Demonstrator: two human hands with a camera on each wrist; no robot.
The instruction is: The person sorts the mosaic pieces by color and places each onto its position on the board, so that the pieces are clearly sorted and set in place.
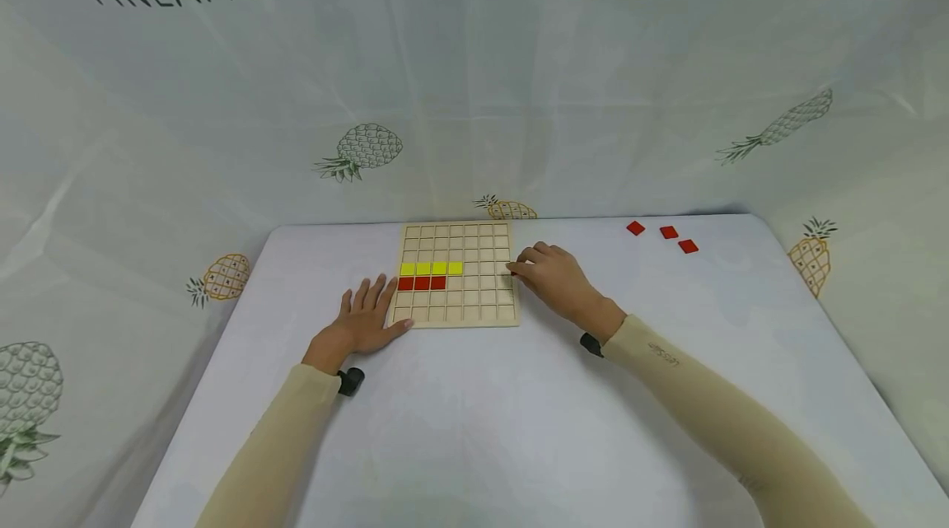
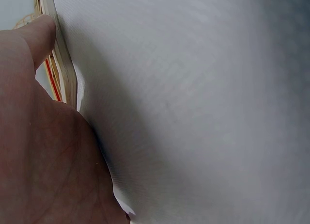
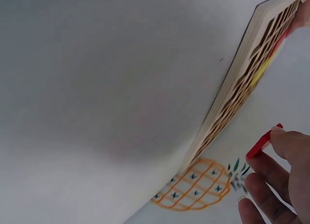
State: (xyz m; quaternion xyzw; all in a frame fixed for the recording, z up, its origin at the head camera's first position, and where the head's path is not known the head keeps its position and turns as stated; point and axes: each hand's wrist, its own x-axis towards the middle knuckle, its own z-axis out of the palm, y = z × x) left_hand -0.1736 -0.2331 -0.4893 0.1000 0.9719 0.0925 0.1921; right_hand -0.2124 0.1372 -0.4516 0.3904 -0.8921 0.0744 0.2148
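1. Grid board (image 1: 489, 297): pale, wooden-looking, lying flat on the white table (image 1: 445, 429), near its far edge and between the two hands.
2. Yellow tiles (image 1: 432, 268): four squares, set side by side in one row of the board, starting at the left column.
3. Row of red tiles (image 1: 422, 283): three squares in the next row toward the person, also starting at the left column.
4. Left hand (image 1: 363, 326): fingers straight and spread, resting at the board's left side; thumb on its near left corner. Nothing is gripped.
5. Right hand (image 1: 552, 274): at the board's right edge, thumb and forefinger pinching a single red tile (image 3: 261, 144). The right wrist view shows a gap between this tile and the board.
6. Loose red tiles (image 1: 670, 232): three, lying apart on the table at far right, beyond the right hand.
7. Hands: well apart, both in beige sleeves (image 1: 682, 380).
8. Backdrop (image 1: 460, 75): pineapple-print cloth behind the table.
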